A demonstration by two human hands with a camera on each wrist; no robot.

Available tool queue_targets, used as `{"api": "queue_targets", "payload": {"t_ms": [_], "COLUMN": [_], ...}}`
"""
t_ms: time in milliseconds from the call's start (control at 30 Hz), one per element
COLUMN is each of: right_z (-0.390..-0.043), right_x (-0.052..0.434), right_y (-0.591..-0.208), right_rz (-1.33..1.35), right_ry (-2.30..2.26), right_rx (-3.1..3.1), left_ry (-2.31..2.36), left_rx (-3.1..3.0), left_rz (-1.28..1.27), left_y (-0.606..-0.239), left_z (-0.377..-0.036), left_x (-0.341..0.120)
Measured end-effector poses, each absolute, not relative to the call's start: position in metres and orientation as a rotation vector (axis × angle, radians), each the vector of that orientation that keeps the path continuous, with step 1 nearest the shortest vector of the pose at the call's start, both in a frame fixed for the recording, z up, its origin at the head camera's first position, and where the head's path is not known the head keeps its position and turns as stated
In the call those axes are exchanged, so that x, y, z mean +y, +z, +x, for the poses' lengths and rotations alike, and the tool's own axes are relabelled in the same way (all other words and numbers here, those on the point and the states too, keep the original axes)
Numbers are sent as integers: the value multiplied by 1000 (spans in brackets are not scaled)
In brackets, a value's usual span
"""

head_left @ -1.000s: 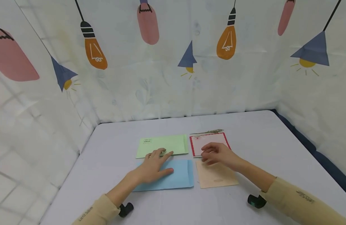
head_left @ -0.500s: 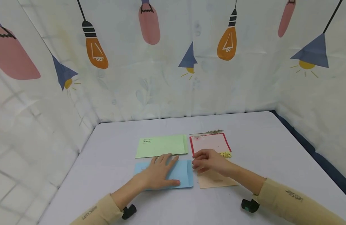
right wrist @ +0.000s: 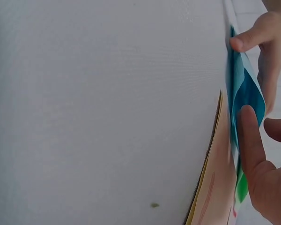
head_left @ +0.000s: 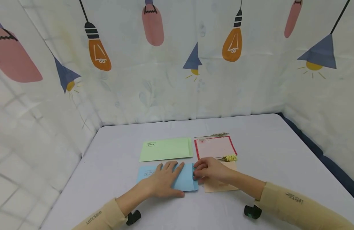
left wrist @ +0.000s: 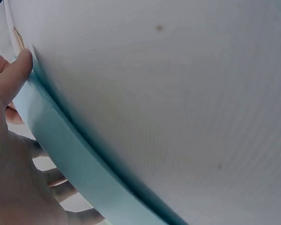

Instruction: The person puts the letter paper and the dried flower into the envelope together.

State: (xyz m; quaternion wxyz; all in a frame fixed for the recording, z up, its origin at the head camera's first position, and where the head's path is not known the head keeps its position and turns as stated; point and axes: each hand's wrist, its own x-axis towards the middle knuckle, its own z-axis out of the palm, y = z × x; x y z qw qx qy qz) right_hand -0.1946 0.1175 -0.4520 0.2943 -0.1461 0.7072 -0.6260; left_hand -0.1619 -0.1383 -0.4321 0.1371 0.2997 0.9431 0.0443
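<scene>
A blue envelope [head_left: 188, 183] lies on the white table, its mouth gaping at the right end in the right wrist view. My left hand [head_left: 165, 180] rests over it with fingers spread, the thumb [left wrist: 23, 61] along its near edge. At the envelope's right end, my right hand [head_left: 210, 171] has bent fingers. One finger [right wrist: 249, 129] reaches into the gaping mouth, and another stands apart beside the flap. Beneath the right hand lies a beige paper [head_left: 220, 188], partly hidden.
Behind the blue envelope lies a green envelope [head_left: 166, 150]. A red-bordered card [head_left: 215, 147] lies at the back right, a dried sprig [head_left: 214, 135] along its far edge and a yellow flower sprig [head_left: 231, 158] by its near edge. A patterned curtain [head_left: 165, 92] stands behind.
My right hand has moved left and nearer, off the red-bordered card to the blue envelope's right end, uncovering the yellow flower sprig. The left hand has slid right and nearer along the blue envelope.
</scene>
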Motion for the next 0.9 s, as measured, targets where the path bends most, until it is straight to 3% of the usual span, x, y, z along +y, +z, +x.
{"api": "queue_targets", "payload": {"t_ms": [900], "right_z": [-189], "right_x": [109], "right_y": [-455], "right_rz": [-424], "right_ry": [-1550], "right_rx": [1960], "left_ry": [104], "left_rx": [2713], "left_rz": [881], "left_y": [-429], "left_z": [-165], "left_x": [-143]}}
